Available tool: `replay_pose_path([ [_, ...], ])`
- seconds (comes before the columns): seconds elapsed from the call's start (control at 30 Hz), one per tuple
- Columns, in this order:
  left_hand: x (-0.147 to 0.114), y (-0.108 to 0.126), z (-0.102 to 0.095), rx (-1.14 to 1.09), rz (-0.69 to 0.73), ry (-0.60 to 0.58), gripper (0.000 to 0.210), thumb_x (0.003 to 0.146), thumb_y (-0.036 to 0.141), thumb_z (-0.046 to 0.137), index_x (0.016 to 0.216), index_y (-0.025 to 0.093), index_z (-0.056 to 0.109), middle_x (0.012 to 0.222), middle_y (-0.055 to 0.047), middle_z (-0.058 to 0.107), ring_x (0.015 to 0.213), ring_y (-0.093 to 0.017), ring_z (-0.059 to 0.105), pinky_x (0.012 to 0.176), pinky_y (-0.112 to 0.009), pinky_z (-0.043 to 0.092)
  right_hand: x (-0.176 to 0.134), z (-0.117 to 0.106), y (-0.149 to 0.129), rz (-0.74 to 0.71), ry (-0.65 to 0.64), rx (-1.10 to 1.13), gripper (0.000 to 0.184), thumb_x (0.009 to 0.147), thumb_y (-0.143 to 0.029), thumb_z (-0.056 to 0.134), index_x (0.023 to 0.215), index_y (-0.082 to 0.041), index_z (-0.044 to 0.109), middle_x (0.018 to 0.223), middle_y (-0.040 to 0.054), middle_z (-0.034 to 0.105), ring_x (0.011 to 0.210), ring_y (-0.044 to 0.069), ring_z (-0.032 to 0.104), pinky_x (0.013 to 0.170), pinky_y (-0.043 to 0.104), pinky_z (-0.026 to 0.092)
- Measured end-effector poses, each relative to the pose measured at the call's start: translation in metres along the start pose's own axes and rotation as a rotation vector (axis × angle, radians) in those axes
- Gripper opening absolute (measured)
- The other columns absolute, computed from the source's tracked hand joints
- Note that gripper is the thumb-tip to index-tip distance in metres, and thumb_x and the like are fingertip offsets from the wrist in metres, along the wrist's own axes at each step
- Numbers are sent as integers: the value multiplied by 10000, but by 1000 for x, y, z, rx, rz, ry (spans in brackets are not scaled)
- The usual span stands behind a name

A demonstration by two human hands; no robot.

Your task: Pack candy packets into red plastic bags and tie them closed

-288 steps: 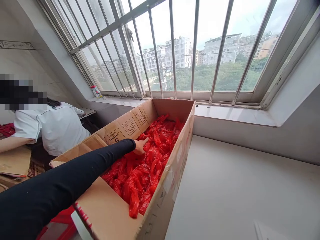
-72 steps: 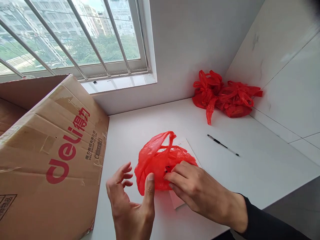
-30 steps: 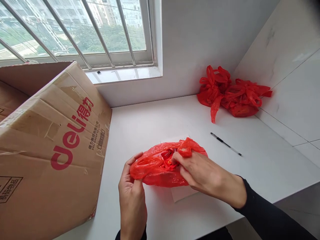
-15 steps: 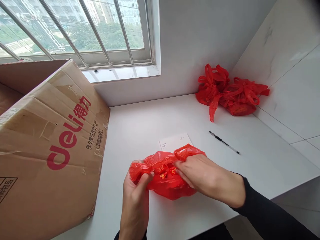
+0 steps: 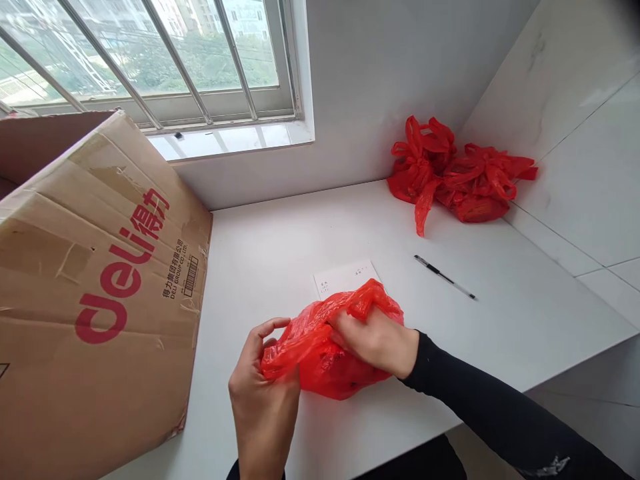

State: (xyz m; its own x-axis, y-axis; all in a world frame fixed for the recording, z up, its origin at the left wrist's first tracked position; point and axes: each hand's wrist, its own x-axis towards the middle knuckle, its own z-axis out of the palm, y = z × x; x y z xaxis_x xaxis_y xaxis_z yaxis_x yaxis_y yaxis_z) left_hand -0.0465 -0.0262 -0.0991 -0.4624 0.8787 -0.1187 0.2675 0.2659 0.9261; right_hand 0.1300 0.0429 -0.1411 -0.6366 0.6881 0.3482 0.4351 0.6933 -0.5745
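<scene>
On the white tabletop (image 5: pixel 270 247), at 6 o'clock, 1 red bag (image 5: pixel 335 377) is pinched along its edge by the left hand (image 5: pixel 263 400); the right hand (image 5: pixel 377 341) is half hidden, finger state untellable; probably soft and slippery, best held by its rim.

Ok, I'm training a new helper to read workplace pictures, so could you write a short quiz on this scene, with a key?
1. True or false: the left hand and the right hand both touch the red bag nearest the wearer.

2. Where does the pen lie? A, on the windowsill; B, on the white table, to the right of the paper in the picture; C, under the paper.

3. Fill in: the large red Latin letters on the side of the cardboard box spell ____.

Key: 1, true; 2, B; 3, deli.
</scene>
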Motion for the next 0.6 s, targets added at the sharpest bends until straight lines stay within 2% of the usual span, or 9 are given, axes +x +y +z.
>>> replay_pose_path([
  [0.07, 3, -15, -7, 116, -9, 2, 400, 707, 321, 695, 1100, 249, 698, 745, 22, 706, 530, -144, 589, 461, -215, 470, -4, -1, -1, 2, -13, -13, 242, 1044, -213, 376, 822, -202, 474, 704, -25, 441, 607, 137, 413, 556, 278, 378],
  [0.13, 5, -28, -11, 201, -1, -41, 371, 754, 366, 677, 1102, 243, 712, 814, -2, 742, 611, -176, 654, 492, -227, 508, -7, -5, -5, -15, -48, -20, 200, 1036, -203, 392, 873, -187, 508, 729, -17, 457, 622, 140, 415, 555, 282, 369],
  [0.27, 7, -42, -12, 192, 46, -88, 340, 793, 366, 682, 1103, 233, 723, 1019, -35, 771, 802, -205, 717, 591, -228, 557, -12, -20, -21, -47, -130, -14, 153, 992, -121, 396, 901, -184, 502, 770, -15, 470, 659, 138, 420, 596, 293, 377],
  [0.37, 5, -38, -10, 85, 77, -90, 343, 762, 283, 717, 1100, 226, 728, 1012, -27, 772, 827, -202, 718, 605, -217, 554, -11, -28, -32, -24, -195, 66, 198, 949, -67, 411, 810, -209, 405, 734, -47, 427, 617, 108, 402, 559, 267, 353],
  [0.43, 2, -31, -7, 4, 94, -95, 358, 746, 254, 731, 1103, 223, 731, 1006, -22, 774, 824, -201, 719, 616, -220, 557, -9, -28, -35, 41, -215, 139, 228, 956, -68, 417, 784, -213, 380, 730, -52, 450, 622, 99, 450, 560, 250, 377],
  [0.5, -2, -24, -6, -48, 104, -106, 324, 762, 258, 718, 1083, 217, 744, 999, -22, 776, 832, -208, 721, 628, -232, 559, -7, -26, -38, 107, -225, 181, 248, 974, -94, 430, 758, -211, 396, 734, -47, 502, 658, 114, 518, 609, 261, 431],
  [0.6, -9, -15, -5, -92, 102, -128, 261, 845, 327, 658, 1048, 205, 768, 1007, -40, 780, 886, -231, 723, 675, -264, 565, -7, -23, -42, 200, -219, 205, 253, 1017, -135, 395, 801, -214, 500, 812, -12, 606, 763, 167, 608, 724, 317, 514],
])
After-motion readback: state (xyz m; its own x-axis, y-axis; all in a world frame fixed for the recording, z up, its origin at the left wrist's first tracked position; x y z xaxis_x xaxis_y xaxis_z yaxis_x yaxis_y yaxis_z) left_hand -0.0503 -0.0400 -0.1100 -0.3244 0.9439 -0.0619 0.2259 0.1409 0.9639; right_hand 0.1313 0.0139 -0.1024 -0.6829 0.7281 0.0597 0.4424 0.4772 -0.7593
